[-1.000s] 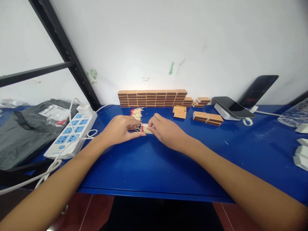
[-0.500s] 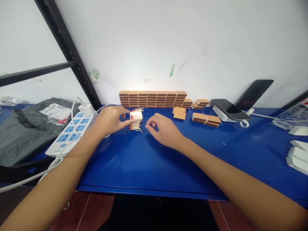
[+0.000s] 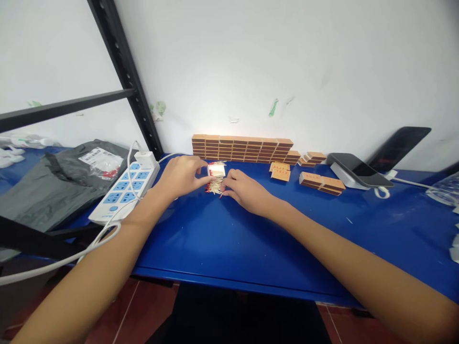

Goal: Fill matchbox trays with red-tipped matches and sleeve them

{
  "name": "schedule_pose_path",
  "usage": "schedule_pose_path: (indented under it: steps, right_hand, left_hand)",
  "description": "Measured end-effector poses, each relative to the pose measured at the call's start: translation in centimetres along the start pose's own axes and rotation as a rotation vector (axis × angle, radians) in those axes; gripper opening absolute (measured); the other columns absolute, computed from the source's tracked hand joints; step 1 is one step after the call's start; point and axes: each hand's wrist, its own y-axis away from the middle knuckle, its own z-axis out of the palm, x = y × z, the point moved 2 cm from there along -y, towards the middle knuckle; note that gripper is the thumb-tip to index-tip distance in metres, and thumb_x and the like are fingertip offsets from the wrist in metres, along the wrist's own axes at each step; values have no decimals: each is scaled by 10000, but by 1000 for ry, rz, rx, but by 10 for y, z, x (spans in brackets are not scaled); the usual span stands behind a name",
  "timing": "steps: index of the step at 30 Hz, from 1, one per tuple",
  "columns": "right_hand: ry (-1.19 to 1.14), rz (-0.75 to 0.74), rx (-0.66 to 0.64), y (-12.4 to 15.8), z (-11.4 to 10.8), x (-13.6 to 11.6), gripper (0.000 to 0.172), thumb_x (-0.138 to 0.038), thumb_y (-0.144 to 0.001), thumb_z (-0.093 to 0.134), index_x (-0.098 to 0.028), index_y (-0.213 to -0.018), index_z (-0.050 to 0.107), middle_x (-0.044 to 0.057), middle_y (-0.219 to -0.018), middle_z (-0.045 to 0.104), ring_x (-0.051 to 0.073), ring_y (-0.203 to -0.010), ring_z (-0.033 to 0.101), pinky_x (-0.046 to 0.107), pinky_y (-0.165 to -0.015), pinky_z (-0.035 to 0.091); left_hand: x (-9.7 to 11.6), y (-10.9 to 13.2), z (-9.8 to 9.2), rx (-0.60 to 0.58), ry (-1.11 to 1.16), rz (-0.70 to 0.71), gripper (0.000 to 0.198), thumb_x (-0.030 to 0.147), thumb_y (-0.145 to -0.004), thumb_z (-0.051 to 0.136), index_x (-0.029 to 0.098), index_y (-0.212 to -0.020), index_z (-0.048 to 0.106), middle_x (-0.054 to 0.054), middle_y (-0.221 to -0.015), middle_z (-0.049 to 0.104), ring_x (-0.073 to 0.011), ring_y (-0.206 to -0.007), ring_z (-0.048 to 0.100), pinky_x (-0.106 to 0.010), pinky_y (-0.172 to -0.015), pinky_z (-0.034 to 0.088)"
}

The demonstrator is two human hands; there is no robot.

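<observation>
Fingers of left hand (image 3: 181, 175) clasp match tray (image 3: 217, 170), right hand (image 3: 245, 192) pinches matches (image 3: 214, 185), well back from table edge (image 3: 229, 288).

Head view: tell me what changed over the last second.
The left hand carried the match tray away from the right hand, back to the loose matches, and holds it there. The right hand let go, then reached its fingertips to that pile. The stacked matchboxes, power strip and phone stayed put.
</observation>
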Motion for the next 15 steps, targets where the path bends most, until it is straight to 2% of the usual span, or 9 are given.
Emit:
schedule_pose_path:
  steps: [6, 11, 15]
  right_hand:
    - [-44, 40, -14, 6, -1, -2, 143, -145, -1057, 529, -178, -1022, 663, 115, -1109, 619, 247, -1052, 570, 375, -952, 470]
    - [-141, 50, -62, 7, 2, -21, 160, -164, -1066, 512, -174, -968, 638, 102, -1054, 634, 226, -996, 589, 354, -912, 467]
    - [-181, 134, 81, -1, 4, -30, 115, -175, -1037, 561, -188, -959, 645, 66, -998, 643, 195, -892, 586, 330, -837, 445]
  left_hand:
    - [0, 0, 1, 7, 9, -19, 281, 465, -921, 766, 185, -901, 785, -76, -869, 786, -253, -790, 717, -332, -648, 400]
    - [0, 0, 0, 24, 16, -2, 294, 477, -936, 741, 188, -898, 781, -72, -853, 776, -251, -784, 712, -332, -649, 415]
    - [-1, 1, 1, 32, 1, 1, 307, 487, -939, 737, 185, -913, 790, -66, -854, 774, -254, -786, 710, -341, -643, 410]
